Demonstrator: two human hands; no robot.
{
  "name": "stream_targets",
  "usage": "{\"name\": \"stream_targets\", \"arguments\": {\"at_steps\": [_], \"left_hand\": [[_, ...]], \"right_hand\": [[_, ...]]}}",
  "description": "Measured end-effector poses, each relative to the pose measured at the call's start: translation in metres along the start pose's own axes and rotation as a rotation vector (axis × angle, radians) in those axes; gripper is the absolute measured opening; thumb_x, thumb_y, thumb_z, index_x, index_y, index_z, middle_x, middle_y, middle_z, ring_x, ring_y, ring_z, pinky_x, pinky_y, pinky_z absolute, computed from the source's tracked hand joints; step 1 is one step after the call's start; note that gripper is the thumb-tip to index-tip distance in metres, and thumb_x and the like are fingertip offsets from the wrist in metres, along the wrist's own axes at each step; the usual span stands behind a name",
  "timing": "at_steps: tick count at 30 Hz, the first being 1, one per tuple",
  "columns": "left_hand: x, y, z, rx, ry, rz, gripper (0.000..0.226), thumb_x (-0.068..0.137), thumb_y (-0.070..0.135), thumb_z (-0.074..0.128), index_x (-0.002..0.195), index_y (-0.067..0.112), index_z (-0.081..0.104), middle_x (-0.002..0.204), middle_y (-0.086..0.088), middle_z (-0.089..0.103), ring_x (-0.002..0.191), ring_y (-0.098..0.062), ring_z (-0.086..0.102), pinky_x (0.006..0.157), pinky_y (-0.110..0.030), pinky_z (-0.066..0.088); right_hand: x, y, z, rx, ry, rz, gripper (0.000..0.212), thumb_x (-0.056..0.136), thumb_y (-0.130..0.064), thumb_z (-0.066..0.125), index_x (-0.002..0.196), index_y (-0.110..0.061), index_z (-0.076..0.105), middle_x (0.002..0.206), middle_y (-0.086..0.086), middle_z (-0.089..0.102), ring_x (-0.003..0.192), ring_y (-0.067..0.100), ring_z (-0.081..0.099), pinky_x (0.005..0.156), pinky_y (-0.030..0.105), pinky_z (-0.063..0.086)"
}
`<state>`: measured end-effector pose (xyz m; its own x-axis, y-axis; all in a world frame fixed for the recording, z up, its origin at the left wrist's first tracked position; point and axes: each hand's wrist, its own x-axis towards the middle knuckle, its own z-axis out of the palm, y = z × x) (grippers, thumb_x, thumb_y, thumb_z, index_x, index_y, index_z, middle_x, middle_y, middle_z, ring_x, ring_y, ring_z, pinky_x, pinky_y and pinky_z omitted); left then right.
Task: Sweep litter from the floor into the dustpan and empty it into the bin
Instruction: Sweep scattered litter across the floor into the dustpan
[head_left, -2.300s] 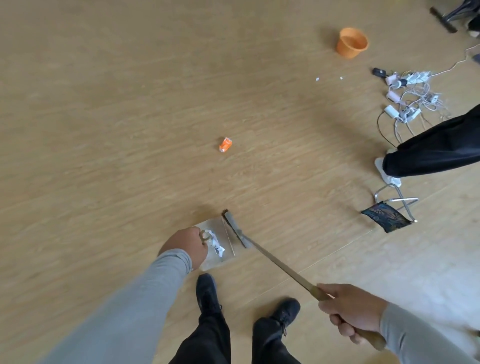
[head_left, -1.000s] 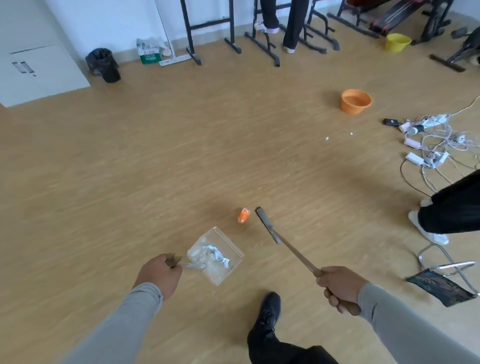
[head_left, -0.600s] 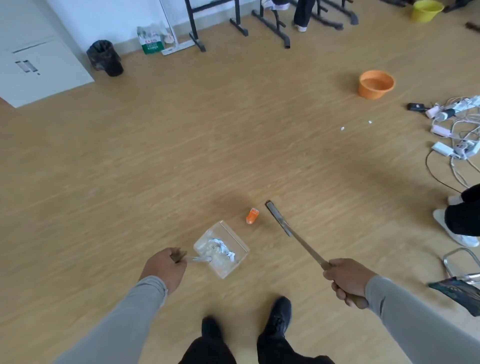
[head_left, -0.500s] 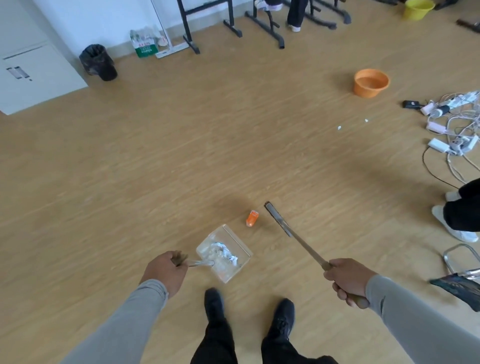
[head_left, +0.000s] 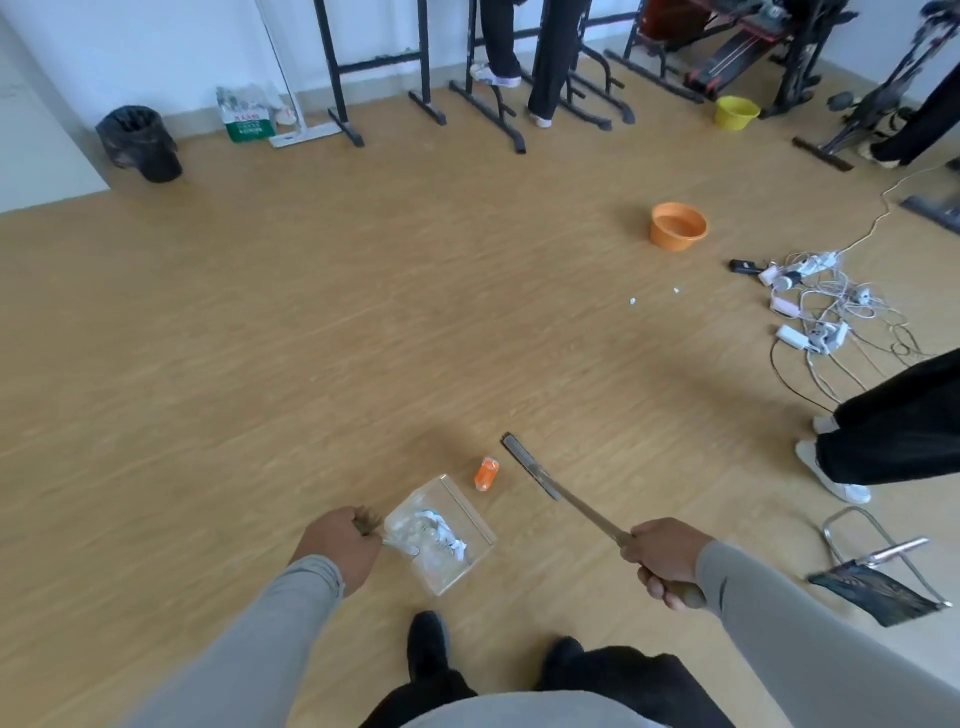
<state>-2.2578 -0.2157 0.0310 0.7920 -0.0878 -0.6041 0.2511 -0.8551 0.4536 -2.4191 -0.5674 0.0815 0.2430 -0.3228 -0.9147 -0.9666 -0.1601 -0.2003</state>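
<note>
Since half a second ago both feet have stepped forward and the view has tilted up, so the far wall shows; dustpan and brush sit about as they did. Left hand (head_left: 336, 546) has its grip curled round the handle of the clear dustpan (head_left: 441, 535), which sits low over the wooden floor (head_left: 260, 364) ahead of the black shoes (head_left: 428, 649). Crumpled white paper litter (head_left: 436, 530) lies inside the pan. Right hand (head_left: 662, 558) has its grip wrapped round the wooden end of the long-handled brush (head_left: 558, 496); the narrow brush head points forward-left, near the floor. Orange litter piece (head_left: 487, 473) lies on the floor between the pan's far corner and the brush head, just beside the pan, touching neither as far as can be told. Small white scraps (head_left: 632, 301) lie well ahead to the right, near the orange basin (head_left: 678, 227) and cable tangle (head_left: 821, 312). Black bin (head_left: 140, 143) stands far left by the wall.
</note>
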Motion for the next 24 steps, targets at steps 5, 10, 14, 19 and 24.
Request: {"name": "stream_targets", "arguments": {"at_steps": [5, 10, 14, 19, 24], "left_hand": [[0.019, -0.007, -0.002, 0.022, 0.002, 0.004, 0.008, 0.093, 0.024, 0.063, 0.096, 0.026, 0.055, 0.099, 0.005, 0.063, 0.083, -0.017, 0.057, 0.076, -0.025, 0.043], [0.049, -0.006, 0.005, 0.033, -0.017, -0.038, 0.008, 0.09, 0.028, 0.063, 0.097, 0.025, 0.062, 0.101, 0.005, 0.066, 0.087, -0.02, 0.062, 0.082, -0.029, 0.05], [0.067, -0.001, 0.017, 0.052, -0.014, -0.064, 0.01, 0.089, 0.028, 0.061, 0.099, 0.025, 0.06, 0.103, 0.001, 0.065, 0.088, -0.024, 0.063, 0.08, -0.03, 0.051], [0.088, 0.011, 0.035, 0.032, -0.016, -0.101, 0.011, 0.09, 0.027, 0.061, 0.1, 0.024, 0.064, 0.101, 0.005, 0.067, 0.083, -0.018, 0.064, 0.08, -0.031, 0.054], [0.1, 0.016, 0.056, 0.011, 0.0, -0.138, 0.008, 0.089, 0.029, 0.06, 0.096, 0.029, 0.064, 0.095, 0.008, 0.069, 0.08, -0.017, 0.067, 0.08, -0.034, 0.059]], "right_hand": [[-0.006, -0.015, 0.017, -0.022, 0.008, 0.012, 0.028, 0.096, -0.019, 0.046, 0.118, -0.006, 0.056, 0.058, 0.008, 0.05, 0.045, 0.019, 0.039, 0.044, 0.024, 0.03], [-0.003, -0.034, 0.015, 0.01, 0.018, 0.022, 0.02, 0.098, -0.012, 0.046, 0.111, -0.006, 0.06, 0.061, 0.009, 0.05, 0.043, 0.019, 0.04, 0.044, 0.023, 0.03], [0.01, -0.044, 0.011, 0.035, 0.022, 0.03, 0.022, 0.097, -0.011, 0.045, 0.112, -0.003, 0.06, 0.064, 0.009, 0.049, 0.041, 0.018, 0.04, 0.044, 0.021, 0.028], [0.031, -0.056, 0.0, 0.005, 0.041, 0.004, 0.021, 0.097, -0.009, 0.043, 0.108, -0.003, 0.06, 0.068, 0.011, 0.05, 0.043, 0.02, 0.042, 0.043, 0.022, 0.03], [0.074, -0.07, -0.009, -0.145, 0.065, -0.06, 0.027, 0.095, -0.005, 0.046, 0.118, -0.002, 0.059, 0.071, 0.013, 0.056, 0.048, 0.022, 0.05, 0.043, 0.026, 0.038]]}}
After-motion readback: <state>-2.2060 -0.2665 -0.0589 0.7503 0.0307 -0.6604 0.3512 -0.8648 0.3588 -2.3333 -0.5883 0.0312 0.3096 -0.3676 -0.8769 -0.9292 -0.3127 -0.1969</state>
